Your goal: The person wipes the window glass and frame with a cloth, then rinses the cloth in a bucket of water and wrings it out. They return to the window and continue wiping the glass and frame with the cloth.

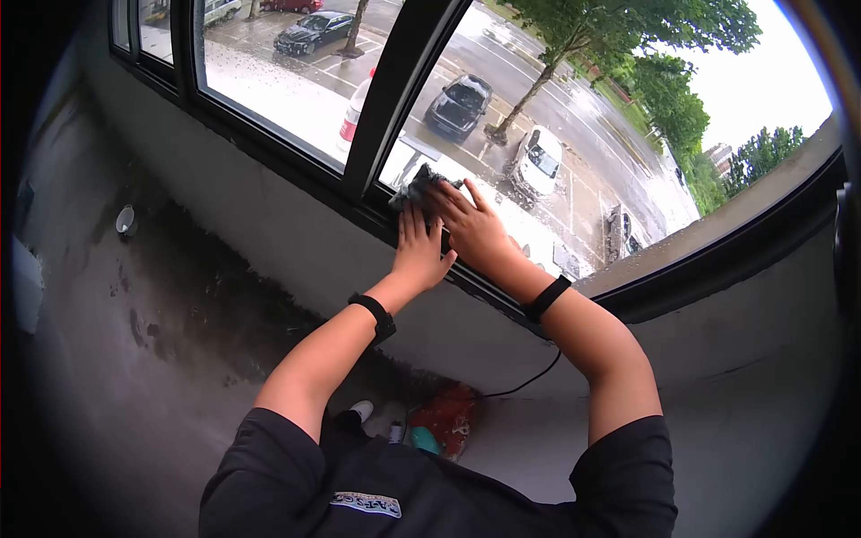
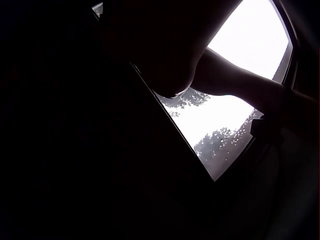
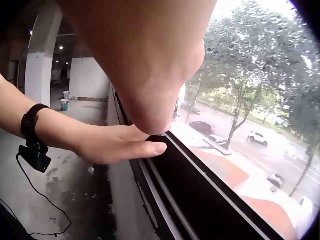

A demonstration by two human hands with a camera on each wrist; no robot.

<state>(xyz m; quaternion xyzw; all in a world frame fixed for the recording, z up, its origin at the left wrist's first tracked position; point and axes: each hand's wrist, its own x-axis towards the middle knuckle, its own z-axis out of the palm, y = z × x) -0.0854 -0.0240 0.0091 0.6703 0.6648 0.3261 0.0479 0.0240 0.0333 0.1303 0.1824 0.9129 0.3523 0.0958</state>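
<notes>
A dark, bunched cloth (image 1: pixel 420 186) lies at the lower corner of the window, where the black upright meets the bottom rail. My right hand (image 1: pixel 473 226) presses it there with fingers stretched out. Just below, my left hand (image 1: pixel 418 253) rests on the black window frame (image 1: pixel 355 184), its straight fingers reaching the cloth's lower edge. In the right wrist view, the left hand (image 3: pixel 120 143) lies across the rail beneath the large, near right hand (image 3: pixel 150 75). The left wrist view is mostly dark, with a hand and forearm in silhouette (image 2: pixel 230 77).
Beyond the wet glass, a bottle with a red cap (image 1: pixel 356 112) stands on a white ledge (image 1: pixel 269 85). Parked cars and trees are outside. A grey wall (image 1: pixel 296 206) runs below the window. A small white container (image 1: pixel 125 219) sits on the stained floor, and a black cable (image 1: pixel 529 381) hangs nearby.
</notes>
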